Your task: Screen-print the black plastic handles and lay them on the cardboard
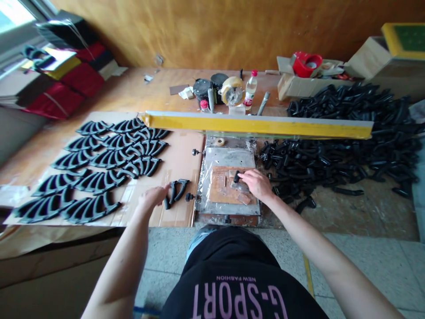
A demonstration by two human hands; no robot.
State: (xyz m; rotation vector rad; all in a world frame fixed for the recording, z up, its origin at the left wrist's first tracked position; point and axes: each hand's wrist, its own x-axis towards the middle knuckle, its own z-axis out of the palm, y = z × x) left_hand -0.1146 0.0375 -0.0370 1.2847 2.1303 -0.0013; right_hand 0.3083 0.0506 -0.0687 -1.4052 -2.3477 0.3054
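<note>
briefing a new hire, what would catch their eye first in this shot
A long yellow bar crosses the middle, with a big heap of black handles on the right. On the left, black curved parts lie in neat rows on cardboard. Between them the left hand touches one black part and the right hand rests on a metal plate.

One left hand [153,195], one right hand [256,184], one yellow bar [259,125]
</note>
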